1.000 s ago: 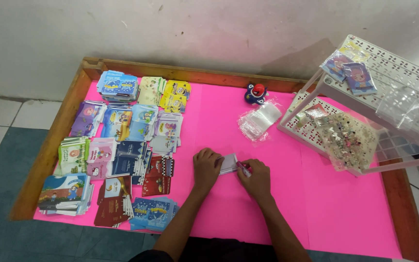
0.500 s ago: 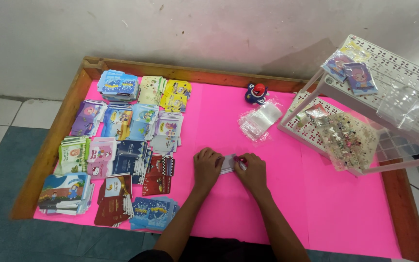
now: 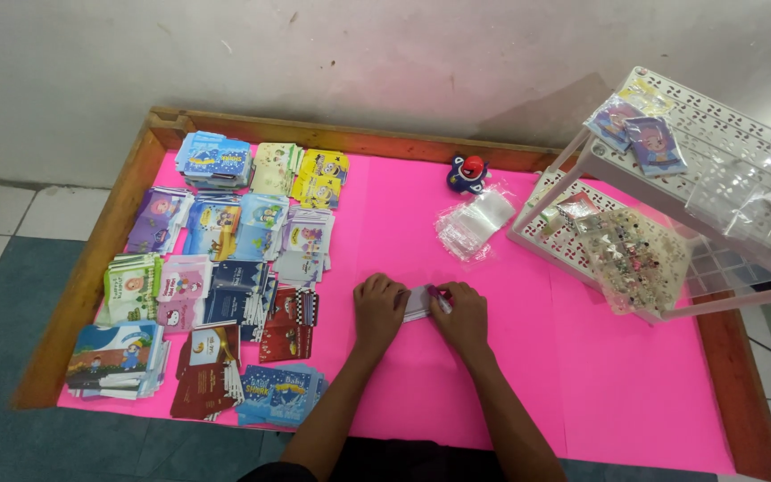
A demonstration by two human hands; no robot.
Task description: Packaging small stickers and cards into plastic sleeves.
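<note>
Roughly sixteen stacks of coloured card packets (image 3: 225, 268) are laid in rows on the left of the pink table (image 3: 635, 393). Near the middle, one small clear sachet (image 3: 421, 302) is pinned flat between two hands: left hand (image 3: 379, 308) pressed on its left end, fingers together; right hand (image 3: 461, 312) pinching its right end. Further back, clear bags (image 3: 475, 223) are piled beside a white rack (image 3: 716, 178).
</note>
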